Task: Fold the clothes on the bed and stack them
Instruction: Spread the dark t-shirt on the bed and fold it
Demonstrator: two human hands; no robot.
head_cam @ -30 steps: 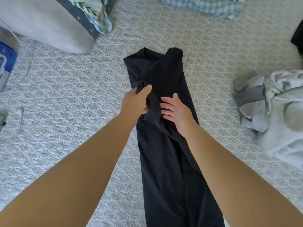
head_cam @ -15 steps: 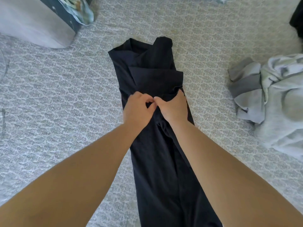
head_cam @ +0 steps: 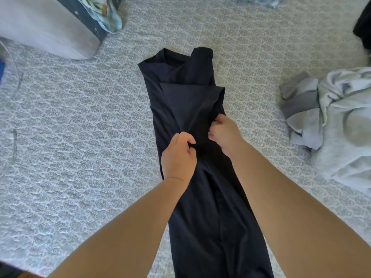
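My left hand [head_cam: 178, 155] pinched a fold of the dark garment [head_cam: 192, 109] between curled fingers and thumb, and my right hand [head_cam: 223, 133], just beside it, curled its fingers into the same fabric near the garment's right edge. Both grips were closed on cloth at about the garment's middle. The garment lay as a long narrow strip on the bed [head_cam: 80, 137], running from close to my body away from me, its far end already doubled over with a flap lying across it. I judged that I was midway through folding this one piece: the sides were in, and the length was not yet brought together. The next move called for smoothing the bunched middle, then lifting one end over the other without letting the tucked sides slip. A rumpled pale grey garment [head_cam: 337, 121] waited unfolded to my right, well apart. A pillow [head_cam: 46, 27] lay at the far left.
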